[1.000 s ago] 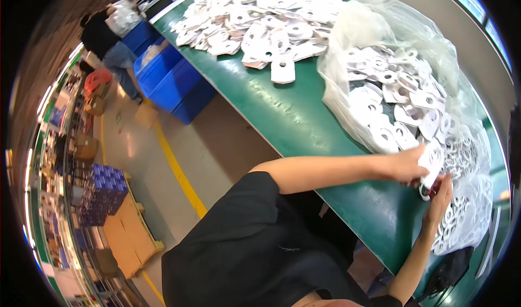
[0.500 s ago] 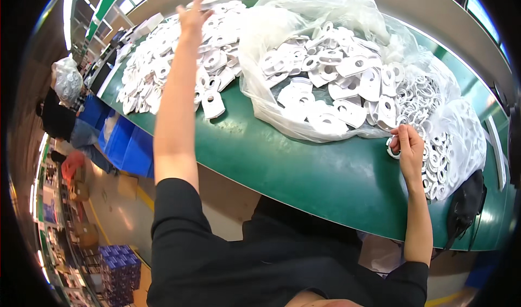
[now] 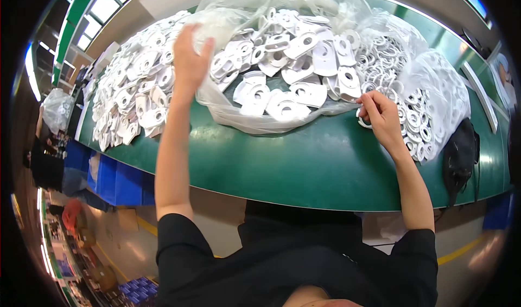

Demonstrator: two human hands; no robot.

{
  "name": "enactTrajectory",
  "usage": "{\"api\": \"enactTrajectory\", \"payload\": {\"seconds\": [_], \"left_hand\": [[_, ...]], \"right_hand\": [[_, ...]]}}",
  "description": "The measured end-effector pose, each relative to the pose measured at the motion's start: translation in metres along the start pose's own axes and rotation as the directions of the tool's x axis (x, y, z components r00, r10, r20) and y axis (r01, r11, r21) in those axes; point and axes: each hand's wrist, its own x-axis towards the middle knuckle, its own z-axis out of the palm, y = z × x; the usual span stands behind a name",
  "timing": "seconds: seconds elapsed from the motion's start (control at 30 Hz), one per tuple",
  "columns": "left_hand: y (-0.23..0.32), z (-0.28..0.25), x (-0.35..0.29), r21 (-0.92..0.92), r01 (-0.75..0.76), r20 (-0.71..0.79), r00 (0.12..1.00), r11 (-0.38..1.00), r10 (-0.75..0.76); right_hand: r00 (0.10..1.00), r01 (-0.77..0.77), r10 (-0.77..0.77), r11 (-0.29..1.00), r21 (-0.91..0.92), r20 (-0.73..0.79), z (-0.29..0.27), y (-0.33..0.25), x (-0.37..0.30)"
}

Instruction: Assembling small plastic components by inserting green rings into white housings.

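While half covered by the curled fingers of the right hand (image 3: pixel 382 117), shows as a slim, smooth white loop: a ring (image 3: pixel 362 122), gripped near the fingertips, just in front of the near right edge of a clear plastic bag (image 3: pixel 255 126) and above the green table (image 3: pixel 282 166). Matches in colour and kind the many loose rings (image 3: pixel 413 117) heaped just right of that hand. Holds the left hand (image 3: pixel 190 60) raised and open, fingers parted and thumb well out to the side, near the left edge of the bag; cannot tell whether touching the plastic there. Compared with half a second ago, has drawn the left hand back from far over the pile of white plates (image 3: pixel 146 63) on the left, while keeping the ring in the right; has also turned the view, setting bag and pile further left. A second ago, had a white plate in the left hand, close beside the right one. In the wide-mouthed clear bag, a jumble of more white plates, each with a round hole, many rounded at one end, lying flat, tilted or overlapping. At right, under crumpled film (image 3: pixel 453 87), more white rings, packed in layers. Next to that, a black bag (image 3: pixel 460 149) on the table, contents hidden. Beyond the table's left end, low down, blue bins (image 3: pixel 116 179), with something pale inside one, too blurred to name.
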Motion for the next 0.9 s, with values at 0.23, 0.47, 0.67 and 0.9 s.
{"api": "enactTrajectory", "payload": {"seconds": [0.23, 0.47, 0.67, 0.9], "left_hand": [[0.141, 0.055, -0.069, -0.158, -0.040, 0.436, 0.893, 0.987, 0.107], [0.154, 0.079, -0.076, 0.006, 0.050, 0.566, 0.823, 0.999, -0.044], [0.172, 0.059, -0.062, -0.211, 0.344, 0.535, 0.824, 0.915, -0.187], [0.189, 0.059, -0.060, -0.419, 0.023, 0.111, 0.993, 0.908, 0.026]], "right_hand": [[0.969, 0.122, -0.169, 0.960, -0.250, -0.178, -0.022, 0.003, 0.008], [0.975, -0.047, -0.088, 0.818, -0.573, -0.206, -0.090, 0.001, 0.009], [0.981, -0.189, 0.167, 0.738, -0.647, -0.097, -0.096, 0.000, -0.003], [0.991, -0.135, 0.099, 0.599, -0.789, -0.095, -0.090, -0.002, -0.004]]}}
